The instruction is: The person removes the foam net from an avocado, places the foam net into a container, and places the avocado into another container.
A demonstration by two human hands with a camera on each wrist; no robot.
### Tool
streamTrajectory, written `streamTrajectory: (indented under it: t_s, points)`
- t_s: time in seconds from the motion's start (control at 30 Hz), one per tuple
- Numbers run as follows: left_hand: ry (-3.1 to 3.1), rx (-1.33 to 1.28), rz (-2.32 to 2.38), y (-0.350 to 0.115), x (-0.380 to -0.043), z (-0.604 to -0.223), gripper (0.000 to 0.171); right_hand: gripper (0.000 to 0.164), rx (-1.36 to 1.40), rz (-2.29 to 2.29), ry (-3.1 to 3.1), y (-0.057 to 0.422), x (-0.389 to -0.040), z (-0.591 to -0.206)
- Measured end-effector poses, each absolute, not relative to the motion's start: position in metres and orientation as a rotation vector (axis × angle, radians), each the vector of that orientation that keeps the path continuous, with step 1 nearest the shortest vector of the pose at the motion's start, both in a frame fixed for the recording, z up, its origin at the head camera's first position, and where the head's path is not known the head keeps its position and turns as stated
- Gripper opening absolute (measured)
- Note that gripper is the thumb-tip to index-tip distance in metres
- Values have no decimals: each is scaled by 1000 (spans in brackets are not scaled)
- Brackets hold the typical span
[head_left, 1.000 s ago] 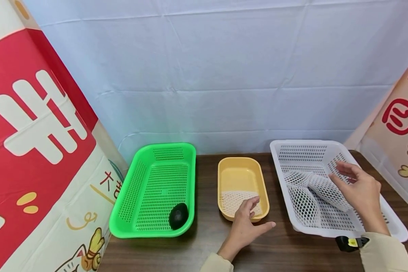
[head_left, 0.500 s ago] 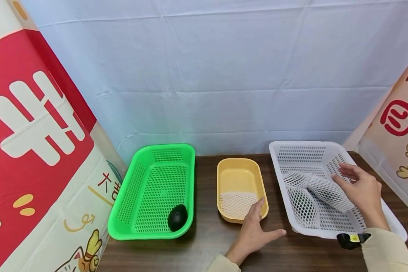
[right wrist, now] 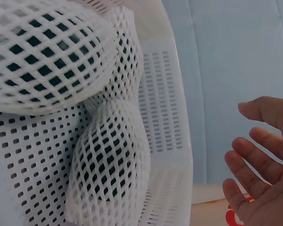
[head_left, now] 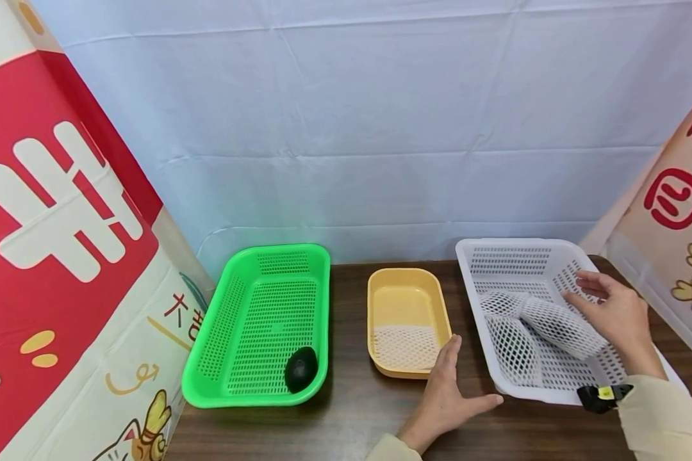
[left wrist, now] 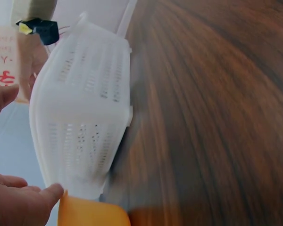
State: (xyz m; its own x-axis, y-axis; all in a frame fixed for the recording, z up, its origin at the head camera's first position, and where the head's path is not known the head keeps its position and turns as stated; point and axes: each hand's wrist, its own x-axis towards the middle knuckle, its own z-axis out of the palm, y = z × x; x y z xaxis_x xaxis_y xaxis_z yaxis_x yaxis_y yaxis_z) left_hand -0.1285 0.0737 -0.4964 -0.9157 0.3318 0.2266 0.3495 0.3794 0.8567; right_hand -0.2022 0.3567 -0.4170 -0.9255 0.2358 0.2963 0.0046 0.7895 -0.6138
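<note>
My left hand [head_left: 445, 398] is spread by the near right corner of the yellow tray [head_left: 405, 275], its fingers straight and holding nothing. Whether a fingertip touches the tray's rim I cannot tell. A flat white foam net [head_left: 405, 346] lies in the front half of that tray. Over the right side of the white basket [head_left: 513, 243] hovers my right hand [head_left: 619, 317], fingers loosely bent and nothing between them. In the basket lie foam-netted pieces, one at the left [head_left: 512, 349] and one in the middle [head_left: 562, 326]. The right wrist view shows dark green inside the nets [right wrist: 111, 160].
On the left stands a green basket [head_left: 207, 358] with a dark egg-shaped fruit [head_left: 301, 369] in its near right corner. All the containers stand on a dark wooden table [head_left: 346, 416]. A pale cloth [head_left: 334, 128] hangs behind, with printed cloths at both sides.
My left hand has moved right, away from the foam net in the yellow tray, with its thumb spreading wider. The right hand has shifted only slightly to the right.
</note>
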Motion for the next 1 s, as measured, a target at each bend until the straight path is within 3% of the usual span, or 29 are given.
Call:
streamTrajectory:
  t_s: [0.37, 0.67, 1.0]
  points:
    - [-2639, -515, -1746, 95, -123, -498, 104, 77, -204, 1017, -2824, 378, -212, -432]
    - [-2633, -576, -1686, 105, -128, -503, 108, 102, -115, 1143, -3069, 386, -229, -443]
    - [-2650, -554, -1603, 115, -130, -504, 109, 99, -71, 1209, -3245, 397, -236, -458]
